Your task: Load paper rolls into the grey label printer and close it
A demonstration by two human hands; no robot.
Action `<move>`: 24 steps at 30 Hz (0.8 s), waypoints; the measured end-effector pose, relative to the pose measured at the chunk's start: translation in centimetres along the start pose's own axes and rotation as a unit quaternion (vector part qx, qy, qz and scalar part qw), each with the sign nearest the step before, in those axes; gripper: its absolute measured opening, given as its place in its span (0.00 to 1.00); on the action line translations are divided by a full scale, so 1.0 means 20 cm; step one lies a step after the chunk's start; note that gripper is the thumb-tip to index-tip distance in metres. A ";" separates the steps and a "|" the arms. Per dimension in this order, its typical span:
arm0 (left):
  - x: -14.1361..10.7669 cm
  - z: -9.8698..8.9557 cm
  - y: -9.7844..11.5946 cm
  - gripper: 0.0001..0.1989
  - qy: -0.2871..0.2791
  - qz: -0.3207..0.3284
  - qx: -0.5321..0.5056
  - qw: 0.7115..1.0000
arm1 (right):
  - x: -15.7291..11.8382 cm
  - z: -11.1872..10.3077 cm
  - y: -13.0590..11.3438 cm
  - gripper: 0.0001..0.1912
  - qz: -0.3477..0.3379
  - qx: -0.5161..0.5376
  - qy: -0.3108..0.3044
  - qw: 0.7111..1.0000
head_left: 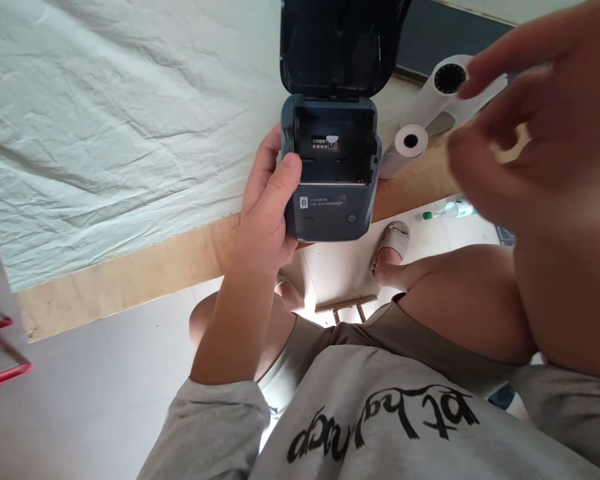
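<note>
My left hand (265, 207) is closed around the side of a small dark blue portable printer (325, 213), its thumb on the front edge. The printer's black lid (337, 50) is swung up, so the paper bay shows, with a small printed label inside and no roll in it. A power button and a Bluetooth label are on its front. My right hand (520, 127), blurred, is raised at the right with thumb and forefinger apart, and nothing shows between them. Closest to its fingertips are a larger white paper roll (433, 100) and a smaller paper roll (405, 150).
A pale wrinkled cloth (120, 120) covers the table, whose wooden edge (130, 270) runs across in front of me. A dark flat object (445, 40) lies at the back right. Below are a plastic bottle (457, 209) and a small wooden stool (347, 305). Red-edged things (3, 377) are at far left.
</note>
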State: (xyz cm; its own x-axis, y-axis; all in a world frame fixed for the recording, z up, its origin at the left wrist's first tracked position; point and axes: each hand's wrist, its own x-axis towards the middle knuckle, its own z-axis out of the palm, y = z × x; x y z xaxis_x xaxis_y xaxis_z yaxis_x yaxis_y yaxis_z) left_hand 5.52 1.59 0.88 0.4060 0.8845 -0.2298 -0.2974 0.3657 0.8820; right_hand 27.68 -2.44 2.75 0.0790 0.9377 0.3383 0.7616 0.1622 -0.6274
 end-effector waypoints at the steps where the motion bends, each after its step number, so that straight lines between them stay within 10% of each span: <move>1: 0.00 0.00 0.00 0.14 -0.002 -0.002 0.007 1.000 | 0.00 0.02 -0.01 0.20 -0.018 -0.040 -0.026 0.999; 5: 0.01 0.01 -0.02 0.14 0.021 0.027 -0.009 0.999 | 0.01 0.09 0.00 0.23 -0.021 -0.134 -0.113 0.984; 13: 0.02 0.01 -0.03 0.16 0.030 0.024 0.013 0.999 | 0.00 0.10 -0.01 0.18 -0.118 -0.118 -0.135 0.977; 24: 0.02 0.01 -0.05 0.17 0.038 0.043 0.009 0.998 | 0.00 0.12 -0.03 0.19 -0.077 -0.179 -0.169 0.966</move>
State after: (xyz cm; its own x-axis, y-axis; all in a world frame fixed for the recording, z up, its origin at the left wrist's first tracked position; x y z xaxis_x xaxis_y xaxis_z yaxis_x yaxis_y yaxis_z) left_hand 6.12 1.57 -0.11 0.3135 0.9319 -0.1825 -0.3123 0.2827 0.9069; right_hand 25.68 -1.73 1.34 -0.2217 0.9675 0.1219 0.9261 0.2481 -0.2841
